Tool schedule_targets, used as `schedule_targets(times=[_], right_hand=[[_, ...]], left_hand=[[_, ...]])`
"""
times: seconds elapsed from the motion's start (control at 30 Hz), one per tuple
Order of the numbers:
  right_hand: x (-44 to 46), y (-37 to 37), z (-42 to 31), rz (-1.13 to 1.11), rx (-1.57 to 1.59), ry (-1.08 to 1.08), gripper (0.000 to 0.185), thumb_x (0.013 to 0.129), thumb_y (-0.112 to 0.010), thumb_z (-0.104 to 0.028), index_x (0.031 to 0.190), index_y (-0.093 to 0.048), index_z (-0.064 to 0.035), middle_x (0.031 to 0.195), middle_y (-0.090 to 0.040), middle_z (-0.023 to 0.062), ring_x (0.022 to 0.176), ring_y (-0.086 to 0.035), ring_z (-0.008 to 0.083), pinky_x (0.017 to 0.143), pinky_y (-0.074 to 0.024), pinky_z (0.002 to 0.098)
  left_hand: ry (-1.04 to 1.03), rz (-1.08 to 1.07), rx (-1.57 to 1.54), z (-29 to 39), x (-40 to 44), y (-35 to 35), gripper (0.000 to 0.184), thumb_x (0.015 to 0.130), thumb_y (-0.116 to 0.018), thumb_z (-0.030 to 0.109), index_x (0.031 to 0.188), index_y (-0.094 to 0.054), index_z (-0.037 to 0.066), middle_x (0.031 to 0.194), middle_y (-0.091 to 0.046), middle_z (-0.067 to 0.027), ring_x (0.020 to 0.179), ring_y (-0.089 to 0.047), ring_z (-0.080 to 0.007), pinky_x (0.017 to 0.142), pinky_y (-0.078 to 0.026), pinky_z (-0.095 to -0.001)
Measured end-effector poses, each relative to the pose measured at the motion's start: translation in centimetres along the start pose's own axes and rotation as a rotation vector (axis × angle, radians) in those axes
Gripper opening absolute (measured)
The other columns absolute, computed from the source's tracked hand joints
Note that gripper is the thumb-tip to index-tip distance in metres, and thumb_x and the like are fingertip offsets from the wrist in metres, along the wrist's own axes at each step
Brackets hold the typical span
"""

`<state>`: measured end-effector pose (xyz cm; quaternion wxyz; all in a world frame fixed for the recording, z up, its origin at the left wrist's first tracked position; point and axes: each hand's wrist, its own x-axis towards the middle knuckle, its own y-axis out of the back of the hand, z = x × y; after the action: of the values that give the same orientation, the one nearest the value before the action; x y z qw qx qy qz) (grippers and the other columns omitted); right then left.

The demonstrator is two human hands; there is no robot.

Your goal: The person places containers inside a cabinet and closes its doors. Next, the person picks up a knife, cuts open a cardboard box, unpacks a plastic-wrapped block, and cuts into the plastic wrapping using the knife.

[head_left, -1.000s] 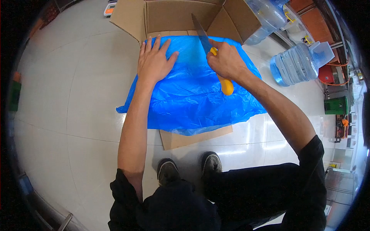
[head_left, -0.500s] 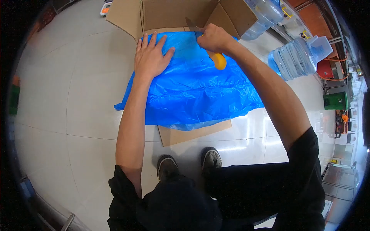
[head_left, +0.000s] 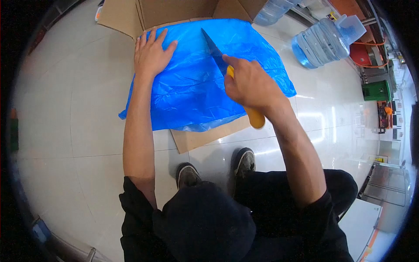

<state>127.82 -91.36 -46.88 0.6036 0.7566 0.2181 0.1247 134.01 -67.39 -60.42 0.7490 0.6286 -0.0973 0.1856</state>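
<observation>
A knife [head_left: 212, 49] with a yellow handle is gripped in my right hand [head_left: 251, 83], its blade pointing away from me and to the left over the blue plastic bag [head_left: 187, 98]. My index finger lies along the back of the blade. Whether the blade touches the plastic I cannot tell. My left hand [head_left: 151, 54] rests flat with spread fingers on the bag's far left part. Behind the bag rise the flaps of a cardboard box [head_left: 179, 13]; what the bag covers is hidden.
A flat piece of cardboard [head_left: 192, 140] sticks out under the bag's near edge. To the right a large clear water bottle [head_left: 323, 43] lies on the tiled floor [head_left: 87, 109], with another bottle [head_left: 273, 11] farther back. A green bin [head_left: 376, 91] stands at the far right.
My right hand has drawn the knife back toward me from the bag's far edge. My left hand stays on the bag. The whole view has shifted slightly.
</observation>
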Motion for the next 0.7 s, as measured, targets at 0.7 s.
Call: schedule_targets(times=[0.7], right_hand=[[-5.6,-5.3,-0.3,0.179,0.257,-0.185,0.048,0.085,-0.056,-0.005,0.132,-0.048,-0.0053,0.084,-0.063,0.0266,0.069,-0.061,0.0445,0.068,-0.0493,0.0479]], left_hand=[[-0.016,-0.001,0.023,0.1,0.0,-0.2,0.061,0.091,-0.04,0.056,0.137,-0.046,0.017,0.147,-0.035,-0.0114,0.138,-0.026,-0.0323,0.115,-0.016,-0.044]])
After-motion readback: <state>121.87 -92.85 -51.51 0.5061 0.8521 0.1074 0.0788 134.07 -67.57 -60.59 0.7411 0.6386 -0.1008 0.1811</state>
